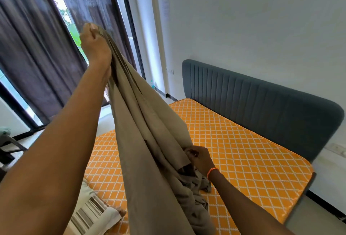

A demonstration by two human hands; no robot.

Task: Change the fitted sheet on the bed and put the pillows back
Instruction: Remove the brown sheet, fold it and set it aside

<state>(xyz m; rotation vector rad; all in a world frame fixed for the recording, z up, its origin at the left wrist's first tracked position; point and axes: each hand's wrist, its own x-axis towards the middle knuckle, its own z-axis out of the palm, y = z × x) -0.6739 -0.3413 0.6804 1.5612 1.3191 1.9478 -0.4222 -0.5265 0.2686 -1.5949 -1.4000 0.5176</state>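
A: Largest first. What do you have in front of you?

B: Your mattress [234, 146], bare, orange with a white diamond lattice, filling the lower right. A grey-blue ribbed headboard [262, 99] stands along its far edge against the white wall [252, 19]. To your left, dark curtains [33, 51] hang over a black-framed glass door, daylight showing through a gap.

A: And the sheet?

B: The fitted sheet [142, 131], taupe, hangs in long folds from high at upper left down across the middle of the view. Its lower end lies bunched on the mattress near the front edge.

A: Your hands?

B: Your left hand [94, 41] is raised at arm's length, fingers curled tight round the top of the sheet, holding it up in front of the curtains. Your right hand [199, 158] is low, just above the mattress, pinching a fold of the sheet near the bunched part. An orange thread band [212, 171] circles that wrist.

A: Anything smaller?

B: A pillow [93, 214], white with brown and grey stripes, lies at the lower left, at the mattress's near corner, partly hidden behind your left arm and the sheet. A bottle [152, 84] stands on the floor by the far wall, beside the door frame; too small to tell more.
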